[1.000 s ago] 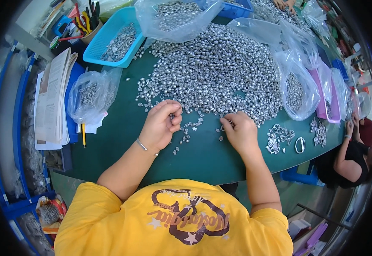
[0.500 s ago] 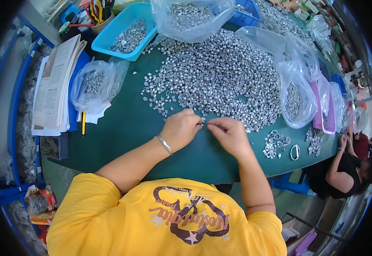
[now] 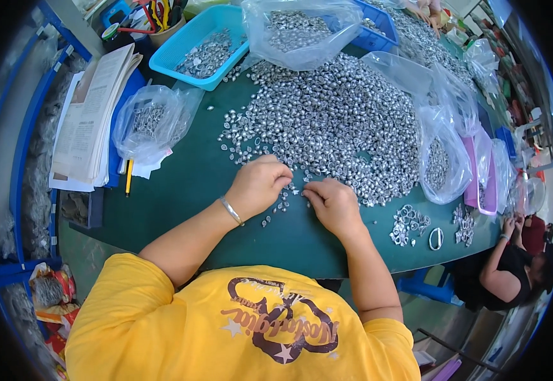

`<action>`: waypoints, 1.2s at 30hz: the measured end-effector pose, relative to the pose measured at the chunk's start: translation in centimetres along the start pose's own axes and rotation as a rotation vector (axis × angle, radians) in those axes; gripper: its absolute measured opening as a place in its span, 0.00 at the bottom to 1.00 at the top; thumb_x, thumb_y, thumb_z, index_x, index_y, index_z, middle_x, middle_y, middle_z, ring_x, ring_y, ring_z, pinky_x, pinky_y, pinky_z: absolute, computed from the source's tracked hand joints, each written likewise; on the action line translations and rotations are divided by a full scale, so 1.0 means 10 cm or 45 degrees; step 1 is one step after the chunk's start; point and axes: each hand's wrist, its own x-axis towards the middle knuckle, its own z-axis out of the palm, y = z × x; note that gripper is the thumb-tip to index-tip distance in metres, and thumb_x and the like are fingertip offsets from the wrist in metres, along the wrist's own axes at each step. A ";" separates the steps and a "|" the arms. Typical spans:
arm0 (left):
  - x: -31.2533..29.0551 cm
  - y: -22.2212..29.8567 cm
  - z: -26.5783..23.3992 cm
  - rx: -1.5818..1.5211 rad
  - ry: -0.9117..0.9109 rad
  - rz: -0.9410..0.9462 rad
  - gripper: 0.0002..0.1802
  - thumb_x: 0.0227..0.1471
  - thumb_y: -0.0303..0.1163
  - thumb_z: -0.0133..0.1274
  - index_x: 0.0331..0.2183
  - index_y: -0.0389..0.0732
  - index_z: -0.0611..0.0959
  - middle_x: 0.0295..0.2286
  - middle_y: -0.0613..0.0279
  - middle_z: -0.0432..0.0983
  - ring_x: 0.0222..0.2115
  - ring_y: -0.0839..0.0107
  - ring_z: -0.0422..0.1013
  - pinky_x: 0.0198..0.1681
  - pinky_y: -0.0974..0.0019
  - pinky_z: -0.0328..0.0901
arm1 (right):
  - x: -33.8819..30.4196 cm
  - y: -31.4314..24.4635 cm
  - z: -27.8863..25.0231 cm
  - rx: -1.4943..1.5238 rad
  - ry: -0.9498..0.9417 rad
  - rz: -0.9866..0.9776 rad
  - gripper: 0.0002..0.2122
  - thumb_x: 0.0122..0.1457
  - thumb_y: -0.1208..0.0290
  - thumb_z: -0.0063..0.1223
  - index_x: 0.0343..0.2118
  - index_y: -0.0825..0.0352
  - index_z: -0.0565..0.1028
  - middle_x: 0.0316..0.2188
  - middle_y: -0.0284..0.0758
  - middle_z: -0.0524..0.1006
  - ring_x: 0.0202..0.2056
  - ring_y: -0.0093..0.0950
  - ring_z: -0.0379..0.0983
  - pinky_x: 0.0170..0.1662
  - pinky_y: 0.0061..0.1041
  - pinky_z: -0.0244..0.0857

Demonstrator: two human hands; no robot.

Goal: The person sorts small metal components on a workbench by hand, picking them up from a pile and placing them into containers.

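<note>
A wide heap of small silver-coloured metal pieces (image 3: 340,120), rounded and teardrop-like, covers the middle of a green tabletop (image 3: 181,190). My left hand (image 3: 259,184), with a bangle at its wrist, is at the heap's near edge, thumb and fingers pinched together. Facing it, my right hand (image 3: 333,206) has its thumb and index finger closed in a pinch as well. Whatever either pinch holds is too small to make out. A few loose silver pieces (image 3: 281,205) lie on the tabletop beside my left hand, and some sit in the gap between both hands.
Beyond the heap stand a light-blue basket (image 3: 162,57) and a clear bag (image 3: 308,57) of metal parts. Papers (image 3: 89,120) and another bag (image 3: 153,120) are left. At right lie small ring-like parts (image 3: 410,222), a ring (image 3: 436,239) and a purple basket (image 3: 491,190); a person (image 3: 505,279) sits beyond.
My left hand has shifted a little away from the right one, widening the gap. Several loose pieces now show on the tabletop below my left hand. The whole view has shifted slightly.
</note>
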 end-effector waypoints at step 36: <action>-0.05 -0.12 0.02 0.235 -0.227 0.094 0.06 0.38 0.31 0.57 0.24 0.40 0.80 0.23 0.60 0.69 0.27 0.62 0.68 0.29 0.63 0.64 | -0.10 -0.06 -0.04 0.098 -0.103 0.049 0.03 0.46 0.74 0.56 0.23 0.66 0.75 0.18 0.36 0.71 0.18 0.29 0.68 0.23 0.22 0.61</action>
